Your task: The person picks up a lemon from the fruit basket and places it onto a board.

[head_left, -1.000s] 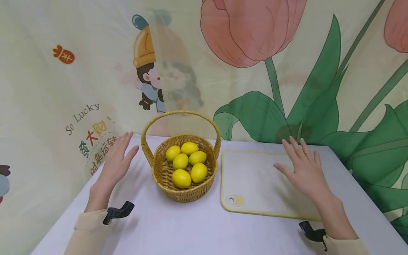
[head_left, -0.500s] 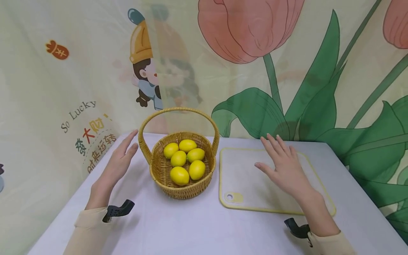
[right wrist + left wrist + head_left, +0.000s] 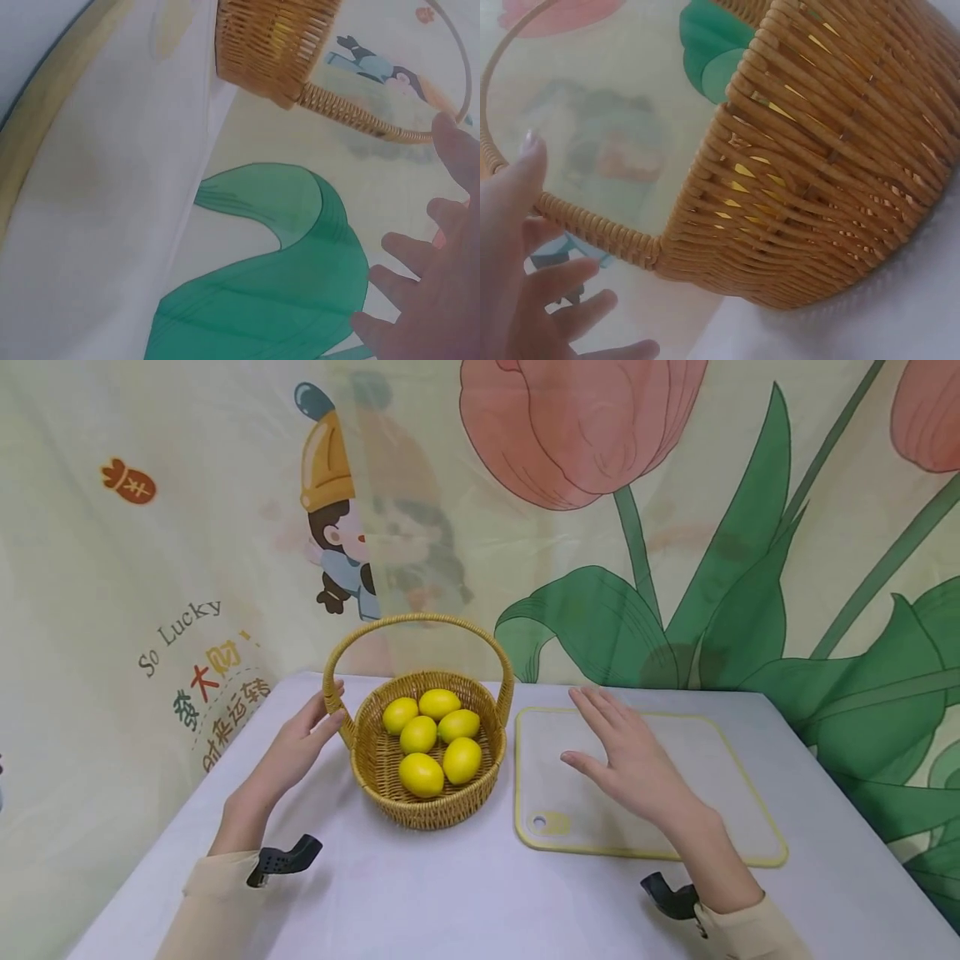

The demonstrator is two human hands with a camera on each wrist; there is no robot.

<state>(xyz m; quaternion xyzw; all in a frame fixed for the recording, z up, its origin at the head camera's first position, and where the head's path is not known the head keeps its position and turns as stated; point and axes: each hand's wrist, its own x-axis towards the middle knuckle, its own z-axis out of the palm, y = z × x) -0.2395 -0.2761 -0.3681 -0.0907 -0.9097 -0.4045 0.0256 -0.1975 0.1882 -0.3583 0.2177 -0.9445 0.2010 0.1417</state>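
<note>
A round wicker basket (image 3: 431,814) with a tall arched handle (image 3: 420,618) stands on the table. Several yellow lemons (image 3: 422,774) lie inside it. My left hand (image 3: 292,752) is at the left foot of the handle. In the left wrist view its thumb shows on one side of the handle and its spread fingers (image 3: 585,311) on the other, not closed round it. Over the white cutting board (image 3: 547,793) hovers my right hand (image 3: 637,764), fingers straight and holding nothing. The right wrist view shows those spread fingers (image 3: 409,255), with the basket beyond.
A white cloth covers the table (image 3: 420,893). Behind it hangs a curtain (image 3: 585,635) printed with tulips and a cartoon figure. The cutting board has a yellow rim and lies right of the basket. Each sleeve carries a black wrist camera mount (image 3: 288,856).
My left hand has moved right and up to the basket handle. My right hand has shifted left across the cutting board towards the basket. The basket and lemons stay in place.
</note>
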